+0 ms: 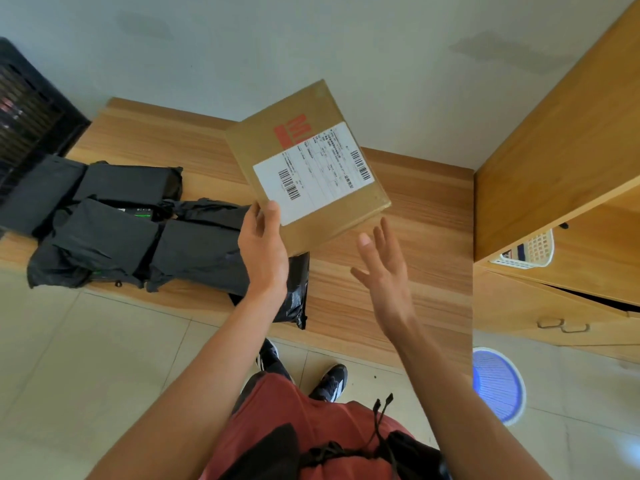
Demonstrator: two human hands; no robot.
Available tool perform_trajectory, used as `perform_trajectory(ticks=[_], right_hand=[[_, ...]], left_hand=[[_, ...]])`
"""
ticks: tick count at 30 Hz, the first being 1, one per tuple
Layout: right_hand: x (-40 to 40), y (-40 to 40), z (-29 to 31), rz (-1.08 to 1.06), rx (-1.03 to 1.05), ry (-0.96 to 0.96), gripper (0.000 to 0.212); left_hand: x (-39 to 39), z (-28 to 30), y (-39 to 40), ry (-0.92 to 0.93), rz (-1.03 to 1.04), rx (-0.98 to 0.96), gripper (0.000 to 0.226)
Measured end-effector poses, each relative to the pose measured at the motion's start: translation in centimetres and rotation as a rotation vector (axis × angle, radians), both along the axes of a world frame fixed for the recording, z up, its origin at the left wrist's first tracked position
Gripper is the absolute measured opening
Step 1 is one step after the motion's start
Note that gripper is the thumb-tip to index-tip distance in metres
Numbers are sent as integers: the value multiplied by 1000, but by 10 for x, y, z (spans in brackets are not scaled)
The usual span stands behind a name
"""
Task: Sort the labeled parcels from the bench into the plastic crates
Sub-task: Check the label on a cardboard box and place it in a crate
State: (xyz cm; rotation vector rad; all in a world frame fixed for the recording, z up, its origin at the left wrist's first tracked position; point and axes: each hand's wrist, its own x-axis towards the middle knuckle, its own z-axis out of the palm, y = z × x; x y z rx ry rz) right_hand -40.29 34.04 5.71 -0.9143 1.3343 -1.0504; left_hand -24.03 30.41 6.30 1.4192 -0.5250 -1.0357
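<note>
The flat brown cardboard box with a white barcode label (308,168), pinched at its near corner by the left hand (265,249) above the wooden table (398,278) while the open right hand (382,268) waits beside, looks stiff and light, best supported at opposite edges.

Matt brown cardboard box (308,168) with white paper label (313,173); glossy black plastic mailers (114,233); smooth wood-grain bench (415,237).

Both arms reaching fwd, bare forearms. Left hand (264,251) is gripping w/ thumb on top, fingers (255,212) curling under. Right hand (384,271) is hovering, fingers spread, holding nothing.
</note>
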Motion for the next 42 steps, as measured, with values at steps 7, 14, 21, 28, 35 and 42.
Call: perform_trajectory(ticks=[7,14,21,28,35,42], right_hand=[[26,-19,-1,-251,-21,-278,72],[4,-29,-3,-357,74,-246,36],[-28,-29,-3,-239,34,-20,28],[-22,-39,8,-82,-68,130,32],[7,-53,20,-116,-134,92,34],[68,-66,29,-97,-187,102,42]], left_hand=[[-33,4,12,28,-43,-122,45],[-20,0,18,-79,-229,13,51],[37,14,-8,-226,-76,-20,72],[54,21,-9,-405,-299,-73,40],[74,19,-3,-372,-230,-43,67],[129,23,-3,-364,-139,-23,42]])
